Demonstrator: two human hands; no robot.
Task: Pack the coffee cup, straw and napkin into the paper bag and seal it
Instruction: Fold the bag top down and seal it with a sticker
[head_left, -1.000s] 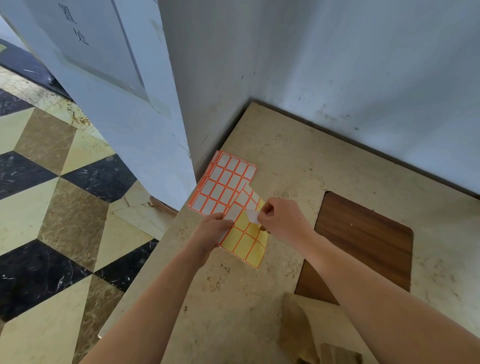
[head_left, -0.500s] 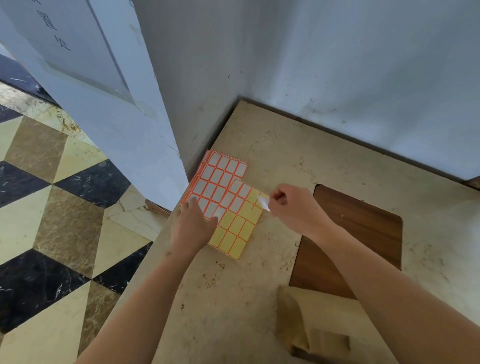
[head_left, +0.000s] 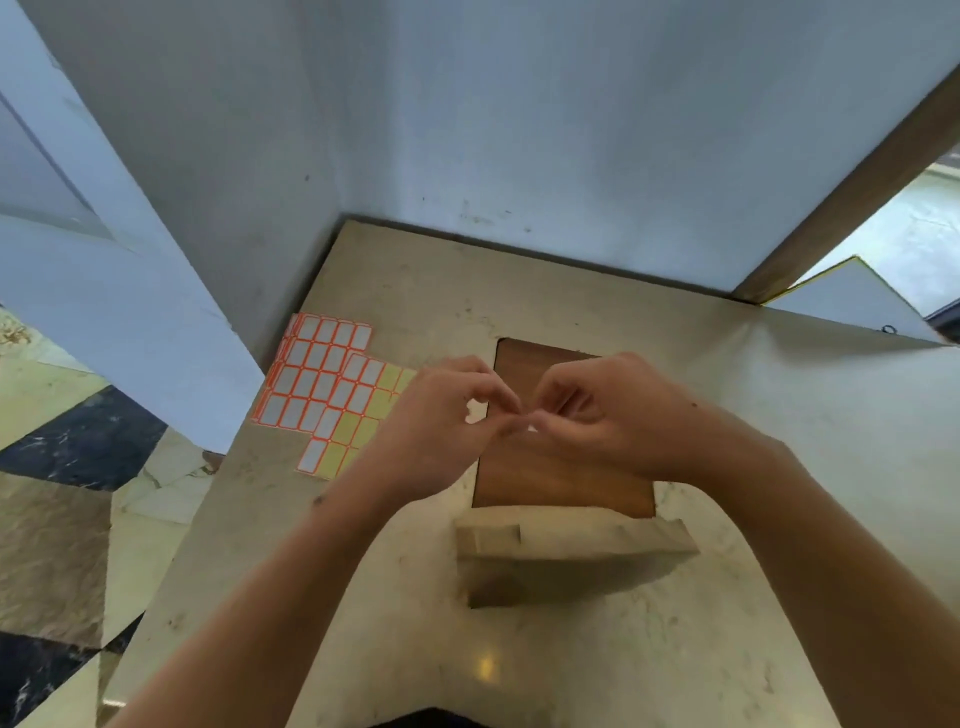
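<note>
- Left hand (head_left: 441, 421) and right hand (head_left: 597, 415) meet fingertip to fingertip above the stone counter (head_left: 779, 467), over the near-left edge of a dark wood inlay panel (head_left: 561, 478).
- Both hands are curled with thumb and forefinger pressed together. A small white sticker (head_left: 531, 428) shows as a sliver at the point where the fingertips meet. Which hand has the firmer hold cannot be told.
- Another pale scrap shows through the gap under the left forefinger; too small to identify.
- Paper bag (head_left: 566, 551) stands on the counter just nearer the camera than the hands, top folded over flat, apart from both hands.
- Label sheet (head_left: 327, 384), white stickers with orange borders, lies flat left of the hands by the counter's left edge. Its right part shows bare yellow backing.
- Cup, straw and napkin are not seen.
</note>
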